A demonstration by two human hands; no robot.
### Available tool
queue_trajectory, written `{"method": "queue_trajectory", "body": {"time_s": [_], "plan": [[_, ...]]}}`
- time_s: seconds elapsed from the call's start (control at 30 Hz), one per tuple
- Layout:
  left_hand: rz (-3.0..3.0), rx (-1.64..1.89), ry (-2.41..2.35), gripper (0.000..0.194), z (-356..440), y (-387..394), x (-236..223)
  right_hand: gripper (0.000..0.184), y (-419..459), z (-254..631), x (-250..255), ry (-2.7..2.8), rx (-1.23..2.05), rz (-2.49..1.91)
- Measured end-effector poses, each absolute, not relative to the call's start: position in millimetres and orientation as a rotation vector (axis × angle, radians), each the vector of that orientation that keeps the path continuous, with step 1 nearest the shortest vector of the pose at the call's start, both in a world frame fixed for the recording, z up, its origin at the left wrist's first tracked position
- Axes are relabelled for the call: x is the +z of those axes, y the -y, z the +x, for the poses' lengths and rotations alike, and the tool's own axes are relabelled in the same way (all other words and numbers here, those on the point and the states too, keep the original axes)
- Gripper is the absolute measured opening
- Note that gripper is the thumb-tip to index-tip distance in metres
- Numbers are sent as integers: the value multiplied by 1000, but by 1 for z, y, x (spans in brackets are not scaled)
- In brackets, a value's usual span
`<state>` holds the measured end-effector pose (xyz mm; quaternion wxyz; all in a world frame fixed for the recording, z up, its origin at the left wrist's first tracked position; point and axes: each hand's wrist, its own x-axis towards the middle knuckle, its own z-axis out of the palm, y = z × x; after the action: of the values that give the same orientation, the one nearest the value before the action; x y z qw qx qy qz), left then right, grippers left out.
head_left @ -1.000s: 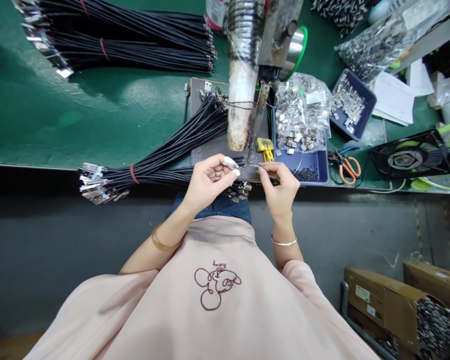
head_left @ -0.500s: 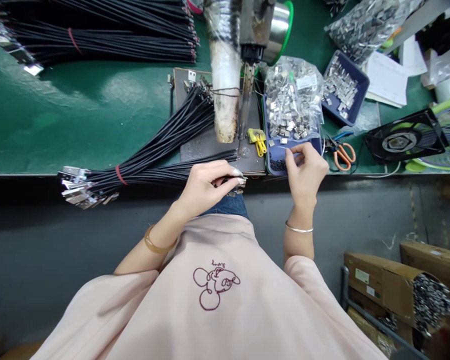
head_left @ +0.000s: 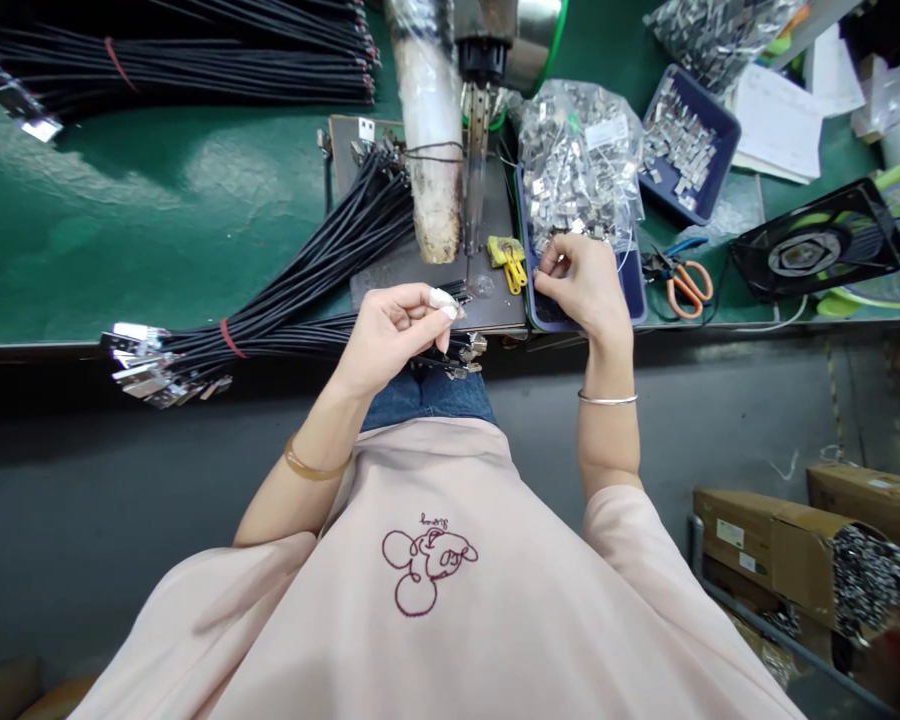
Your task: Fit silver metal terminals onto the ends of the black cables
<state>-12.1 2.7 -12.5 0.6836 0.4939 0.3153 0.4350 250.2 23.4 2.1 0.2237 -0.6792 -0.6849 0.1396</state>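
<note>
My left hand (head_left: 394, 335) is pinched shut on the end of a black cable at the front edge of the dark work plate (head_left: 420, 280), with taped fingertips. That cable belongs to a bundle of black cables (head_left: 307, 290) tied with a red band. My right hand (head_left: 581, 285) reaches into the blue tray (head_left: 634, 300), fingers curled at the foot of a clear bag of small metal clips (head_left: 577, 175). What its fingers hold is too small to make out. A soldering iron (head_left: 476, 150) hangs upright over the plate beside a wrapped post (head_left: 431, 140).
A second cable bundle (head_left: 195, 60) lies at the back left of the green bench (head_left: 157, 210). Yellow clips (head_left: 510, 262), orange-handled scissors (head_left: 682, 280), a blue tray of clips (head_left: 686, 145), a black fan (head_left: 810, 250) and papers are on the right. Cardboard boxes (head_left: 780, 570) of parts stand on the floor.
My right hand left the spot by my left hand and moved right, then up into the blue tray by the clip bag. My left hand kept its pinch on the cable end.
</note>
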Motion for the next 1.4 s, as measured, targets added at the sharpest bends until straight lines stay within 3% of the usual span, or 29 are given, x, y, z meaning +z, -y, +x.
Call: {"method": "queue_trajectory", "body": {"time_s": [0.17,0.33,0.43,0.53,0.77,1.0,1.1,1.4], "plan": [[1145,1035,-835,17,-3,3,-8,25,2,242,12,1660,342,-1724],[1160,1039,-918,12,5,5,-9,17,50,203,23,1548,610,-1421],[1172,1027,-907,11,5,5,-9,8,63,181,17,1580,400,-1334],[1176,1014,-897,11,4,4,-8,11,61,170,7,1606,208,-1240],[1165,1046,-898,12,5,4,-8,14,58,160,-1,1711,141,-1202],[1193,1082,-947,7,6,6,-5,2,56,156,-16,1399,389,-1297],[1233,1095,-931,9,6,6,-3,5,53,155,-17,1443,408,-1283],[1285,1126,-1038,15,10,6,-6,18,47,154,-14,1717,22,-1247]]}}
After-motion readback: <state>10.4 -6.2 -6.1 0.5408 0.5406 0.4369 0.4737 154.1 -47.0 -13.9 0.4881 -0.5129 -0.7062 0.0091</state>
